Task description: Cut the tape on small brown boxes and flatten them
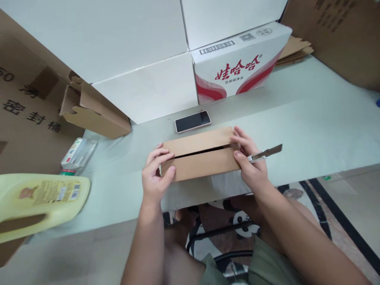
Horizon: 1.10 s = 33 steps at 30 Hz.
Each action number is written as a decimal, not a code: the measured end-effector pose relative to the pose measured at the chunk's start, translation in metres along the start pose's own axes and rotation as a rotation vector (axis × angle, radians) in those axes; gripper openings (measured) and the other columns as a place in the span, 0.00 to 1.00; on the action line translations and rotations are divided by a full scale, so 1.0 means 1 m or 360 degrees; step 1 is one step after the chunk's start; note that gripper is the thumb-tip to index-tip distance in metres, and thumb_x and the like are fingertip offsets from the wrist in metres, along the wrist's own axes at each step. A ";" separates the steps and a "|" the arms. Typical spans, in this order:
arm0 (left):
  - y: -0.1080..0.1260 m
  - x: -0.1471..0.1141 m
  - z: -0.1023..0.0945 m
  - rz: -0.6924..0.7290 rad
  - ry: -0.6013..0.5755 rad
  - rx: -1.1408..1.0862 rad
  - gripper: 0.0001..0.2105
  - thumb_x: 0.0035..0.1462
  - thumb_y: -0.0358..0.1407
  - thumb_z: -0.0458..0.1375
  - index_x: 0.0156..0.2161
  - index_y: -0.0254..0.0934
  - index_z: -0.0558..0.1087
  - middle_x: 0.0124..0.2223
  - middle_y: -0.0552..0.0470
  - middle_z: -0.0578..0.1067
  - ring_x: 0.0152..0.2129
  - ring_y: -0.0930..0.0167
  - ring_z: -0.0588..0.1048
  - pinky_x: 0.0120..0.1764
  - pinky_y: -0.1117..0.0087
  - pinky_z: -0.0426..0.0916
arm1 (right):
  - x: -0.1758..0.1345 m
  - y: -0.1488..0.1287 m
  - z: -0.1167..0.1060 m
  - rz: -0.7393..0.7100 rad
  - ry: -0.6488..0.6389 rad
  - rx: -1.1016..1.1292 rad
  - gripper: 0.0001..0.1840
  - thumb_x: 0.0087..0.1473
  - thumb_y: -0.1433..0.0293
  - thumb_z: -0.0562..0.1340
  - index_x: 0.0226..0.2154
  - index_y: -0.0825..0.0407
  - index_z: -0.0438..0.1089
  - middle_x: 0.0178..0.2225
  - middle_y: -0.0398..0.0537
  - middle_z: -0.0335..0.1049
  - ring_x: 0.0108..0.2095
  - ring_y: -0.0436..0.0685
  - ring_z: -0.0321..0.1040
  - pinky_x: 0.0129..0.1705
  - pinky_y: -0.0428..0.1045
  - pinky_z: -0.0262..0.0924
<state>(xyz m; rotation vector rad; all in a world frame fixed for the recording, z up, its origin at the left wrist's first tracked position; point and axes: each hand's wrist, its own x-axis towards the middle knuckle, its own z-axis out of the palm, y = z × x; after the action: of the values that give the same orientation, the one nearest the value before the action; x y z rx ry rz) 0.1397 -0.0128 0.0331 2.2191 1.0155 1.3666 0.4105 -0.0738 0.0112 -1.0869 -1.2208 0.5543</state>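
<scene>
A small brown cardboard box is between my hands near the table's front edge, with a narrow dark gap between its two long top flaps. My left hand grips its left end, thumb on the near flap and fingers over the far one. At the right end, my right hand holds the box with its thumb on the near flap. A utility knife is also tucked in that hand, its blade sticking out to the right. Just beyond the box lies a phone, dark screen up.
White cartons and a red-and-white water carton line the table's back. To the left are an open cardboard box, a clear plastic bottle and a yellow jug. Flat cardboard lies at back right.
</scene>
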 end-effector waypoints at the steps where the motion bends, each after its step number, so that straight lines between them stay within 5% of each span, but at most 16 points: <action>1: 0.002 0.001 -0.002 0.0024 -0.0025 0.0055 0.09 0.61 0.35 0.62 0.47 0.44 0.79 0.49 0.49 0.78 0.59 0.58 0.73 0.61 0.50 0.69 | 0.001 -0.001 0.000 0.0011 -0.0003 -0.0048 0.13 0.64 0.64 0.61 0.50 0.44 0.76 0.66 0.49 0.66 0.67 0.65 0.62 0.69 0.66 0.56; 4: 0.010 0.003 -0.007 0.0078 -0.0152 0.0241 0.13 0.62 0.36 0.61 0.51 0.43 0.79 0.52 0.47 0.80 0.60 0.56 0.73 0.61 0.45 0.69 | 0.002 -0.002 0.000 0.0013 0.0041 -0.0080 0.11 0.63 0.64 0.61 0.43 0.45 0.79 0.60 0.50 0.73 0.64 0.66 0.66 0.67 0.66 0.58; 9: 0.016 0.004 -0.006 0.0114 -0.0425 0.0418 0.33 0.53 0.54 0.67 0.61 0.43 0.73 0.62 0.43 0.75 0.66 0.48 0.64 0.64 0.38 0.62 | 0.005 -0.001 0.001 0.0093 0.0046 0.0032 0.11 0.61 0.63 0.62 0.43 0.45 0.80 0.60 0.49 0.73 0.64 0.66 0.66 0.67 0.65 0.57; 12: 0.005 0.003 -0.013 0.0041 -0.0352 0.0339 0.33 0.52 0.56 0.67 0.60 0.44 0.74 0.61 0.44 0.76 0.66 0.50 0.64 0.66 0.40 0.60 | 0.007 0.008 -0.005 0.0288 0.0197 0.0303 0.13 0.60 0.61 0.61 0.45 0.42 0.78 0.61 0.47 0.72 0.64 0.66 0.66 0.66 0.66 0.59; 15: -0.014 -0.002 -0.027 -0.0210 -0.0203 0.0211 0.33 0.52 0.58 0.65 0.59 0.44 0.75 0.63 0.44 0.75 0.66 0.52 0.65 0.67 0.44 0.59 | 0.007 0.023 -0.011 0.0590 0.0343 0.0217 0.11 0.56 0.62 0.62 0.40 0.44 0.77 0.52 0.47 0.78 0.58 0.65 0.71 0.64 0.67 0.60; 18: -0.032 -0.008 -0.035 -0.0531 0.0084 0.0002 0.38 0.51 0.64 0.62 0.59 0.40 0.75 0.64 0.41 0.73 0.65 0.53 0.67 0.68 0.49 0.58 | -0.001 0.031 -0.006 0.0775 -0.0061 0.0122 0.15 0.55 0.59 0.63 0.42 0.46 0.79 0.49 0.49 0.80 0.55 0.66 0.74 0.64 0.68 0.61; 21: -0.038 -0.012 -0.025 -0.0866 0.0316 -0.0403 0.41 0.48 0.66 0.63 0.59 0.38 0.74 0.63 0.39 0.73 0.63 0.53 0.69 0.65 0.53 0.64 | -0.013 0.025 0.009 0.0584 -0.0532 0.0177 0.27 0.58 0.53 0.64 0.57 0.42 0.73 0.62 0.49 0.71 0.66 0.69 0.62 0.68 0.70 0.55; 23: -0.033 -0.012 -0.010 -0.1135 0.0386 -0.0628 0.38 0.51 0.66 0.60 0.57 0.39 0.75 0.60 0.39 0.76 0.59 0.54 0.74 0.58 0.55 0.72 | -0.017 0.016 0.018 0.0351 -0.0651 0.0110 0.31 0.60 0.52 0.62 0.64 0.38 0.65 0.69 0.46 0.60 0.73 0.69 0.47 0.71 0.73 0.45; 28: -0.007 -0.007 0.026 -0.1760 0.0273 -0.0979 0.31 0.60 0.63 0.53 0.55 0.41 0.75 0.59 0.42 0.77 0.53 0.58 0.78 0.48 0.58 0.78 | -0.014 -0.008 0.020 -0.0065 -0.0619 0.0042 0.31 0.64 0.55 0.58 0.67 0.38 0.61 0.74 0.45 0.48 0.75 0.66 0.40 0.74 0.69 0.41; 33: 0.014 -0.005 0.050 -0.2216 0.0120 -0.1361 0.24 0.68 0.53 0.51 0.55 0.37 0.75 0.55 0.41 0.79 0.49 0.61 0.80 0.46 0.62 0.78 | -0.006 -0.023 0.011 -0.0247 -0.0486 -0.0004 0.27 0.65 0.58 0.56 0.64 0.40 0.66 0.69 0.45 0.60 0.73 0.67 0.47 0.73 0.70 0.42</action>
<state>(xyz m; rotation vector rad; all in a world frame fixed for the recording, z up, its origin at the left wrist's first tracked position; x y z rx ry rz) 0.1877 -0.0227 0.0146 0.5136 1.2287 0.8579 0.3937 -0.0846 0.0286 -0.9212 -1.5577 0.6135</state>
